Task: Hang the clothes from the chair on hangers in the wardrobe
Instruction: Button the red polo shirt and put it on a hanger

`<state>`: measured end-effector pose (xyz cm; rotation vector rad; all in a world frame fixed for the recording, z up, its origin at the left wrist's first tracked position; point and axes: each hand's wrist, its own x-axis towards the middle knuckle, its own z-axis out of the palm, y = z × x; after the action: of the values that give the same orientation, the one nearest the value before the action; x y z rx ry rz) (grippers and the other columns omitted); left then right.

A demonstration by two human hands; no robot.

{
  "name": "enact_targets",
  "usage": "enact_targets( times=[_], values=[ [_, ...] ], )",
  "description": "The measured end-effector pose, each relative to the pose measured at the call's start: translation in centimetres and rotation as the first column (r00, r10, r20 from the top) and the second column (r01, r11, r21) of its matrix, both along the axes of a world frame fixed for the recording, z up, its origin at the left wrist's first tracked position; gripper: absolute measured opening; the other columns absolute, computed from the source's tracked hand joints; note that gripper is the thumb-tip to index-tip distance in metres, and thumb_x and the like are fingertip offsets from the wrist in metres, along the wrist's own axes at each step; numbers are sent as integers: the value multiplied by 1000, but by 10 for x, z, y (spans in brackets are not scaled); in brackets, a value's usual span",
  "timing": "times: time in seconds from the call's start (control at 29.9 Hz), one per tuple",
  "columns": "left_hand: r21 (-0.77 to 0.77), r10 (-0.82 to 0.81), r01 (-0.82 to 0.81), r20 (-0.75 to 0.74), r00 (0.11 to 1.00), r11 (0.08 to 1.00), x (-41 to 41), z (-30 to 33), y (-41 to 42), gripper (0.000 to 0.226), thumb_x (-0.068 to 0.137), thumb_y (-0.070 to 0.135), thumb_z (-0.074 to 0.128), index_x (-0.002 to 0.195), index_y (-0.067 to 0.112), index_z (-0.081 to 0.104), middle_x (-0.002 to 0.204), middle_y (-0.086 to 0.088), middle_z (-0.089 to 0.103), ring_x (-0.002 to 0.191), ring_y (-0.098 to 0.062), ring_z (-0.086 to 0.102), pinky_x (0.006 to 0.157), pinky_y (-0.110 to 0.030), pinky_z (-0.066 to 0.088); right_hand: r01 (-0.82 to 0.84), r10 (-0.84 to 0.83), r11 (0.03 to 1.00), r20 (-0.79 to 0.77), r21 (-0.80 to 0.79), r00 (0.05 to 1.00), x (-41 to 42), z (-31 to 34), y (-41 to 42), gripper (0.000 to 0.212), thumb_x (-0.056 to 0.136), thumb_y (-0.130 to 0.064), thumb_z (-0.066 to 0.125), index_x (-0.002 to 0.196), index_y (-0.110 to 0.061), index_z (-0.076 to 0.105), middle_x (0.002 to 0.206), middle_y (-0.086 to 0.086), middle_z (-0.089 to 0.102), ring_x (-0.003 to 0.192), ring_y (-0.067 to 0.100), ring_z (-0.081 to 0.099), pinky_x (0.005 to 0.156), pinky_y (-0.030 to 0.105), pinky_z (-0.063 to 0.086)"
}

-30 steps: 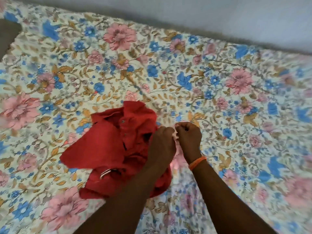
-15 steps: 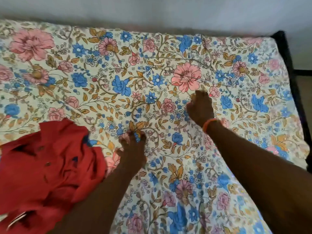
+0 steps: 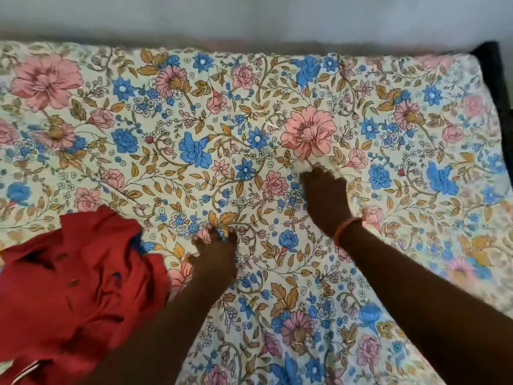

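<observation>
A crumpled red button-up shirt [image 3: 80,287] lies at the lower left on a bed covered by a floral sheet [image 3: 194,129]. My left hand [image 3: 215,254] is just right of the shirt, apart from it, and its curled fingertips pinch a fold of the sheet. My right hand [image 3: 324,198], with an orange band at the wrist, rests on the sheet farther right and higher up. Its fingertips are blurred. No hanger, chair or wardrobe is in view.
A grey wall [image 3: 249,15] runs along the far side of the bed. A dark bed frame corner [image 3: 497,76] shows at the upper right. A white strip [image 3: 25,370] peeks from under the shirt at the bottom left.
A second ago both hands were bunched together beside the shirt. They have since spread apart across the sheet, the right going farther right and up. The view has shifted right.
</observation>
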<state>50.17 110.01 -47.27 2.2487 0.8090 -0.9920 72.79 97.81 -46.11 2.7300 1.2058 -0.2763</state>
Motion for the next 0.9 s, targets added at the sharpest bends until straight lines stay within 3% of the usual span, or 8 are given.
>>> enact_targets(
  times=[0.13,0.23,0.3,0.47,0.6,0.7,0.8,0.9],
  values=[
    [-8,-15,15,-13,1000,1000,1,3,1,106,90,15,69,155,26,-14,155,-29,-26,137,-65,-11,107,-77,15,-30,48,987,-112,160,993,-35,-5,-20,33,78,4,62,107,-12,66,98,12,63,79,28,61,75,48,52],
    [-14,-36,36,-18,999,999,2,3,1,104,91,18,67,155,24,-14,155,-28,-28,137,-64,-13,108,-75,14,188,-159,932,-116,310,980,-16,-11,-5,35,83,-17,63,117,-10,63,117,14,61,104,32,59,85,52,52],
    [-11,-58,58,-14,998,998,-1,0,1,105,91,22,69,155,23,-14,155,-29,-28,137,-64,-12,107,-75,17,233,-224,955,-67,182,972,-8,-16,4,51,88,-19,58,138,-8,48,137,17,49,126,35,48,97,57,45],
    [-70,-100,102,35,994,992,-10,-2,13,105,87,31,72,156,26,-7,156,-33,-17,139,-64,5,109,-73,22,216,-218,975,-30,-59,975,-22,-16,21,32,100,-17,45,129,-5,47,133,18,44,121,37,50,96,61,43],
    [-140,93,-42,384,918,989,-23,17,44,40,91,22,64,127,7,58,118,-16,64,108,-31,65,92,-33,50,180,-183,982,-48,-51,982,-53,-2,24,25,87,-1,52,111,-2,54,123,19,43,112,42,50,84,59,50],
    [-5,224,-289,643,733,957,-34,48,87,15,95,12,57,95,4,69,91,-11,70,82,-27,66,79,-36,51,101,-85,988,-135,116,987,-84,12,41,18,84,7,49,101,0,52,124,22,40,91,39,53,60,42,46],
    [152,261,-533,740,619,833,-77,69,147,16,95,17,52,96,8,65,90,-9,64,83,-28,59,75,-39,46,107,-31,956,-270,272,962,-114,19,72,29,85,12,48,109,-4,50,139,26,32,58,29,46,53,38,38],
    [331,362,-673,645,673,661,-133,69,209,28,87,17,55,112,10,66,109,-19,62,105,-41,56,86,-48,46,91,69,893,-334,440,940,-142,25,115,28,84,15,45,102,-6,48,132,27,37,79,38,55,60,43,48]
  ],
)
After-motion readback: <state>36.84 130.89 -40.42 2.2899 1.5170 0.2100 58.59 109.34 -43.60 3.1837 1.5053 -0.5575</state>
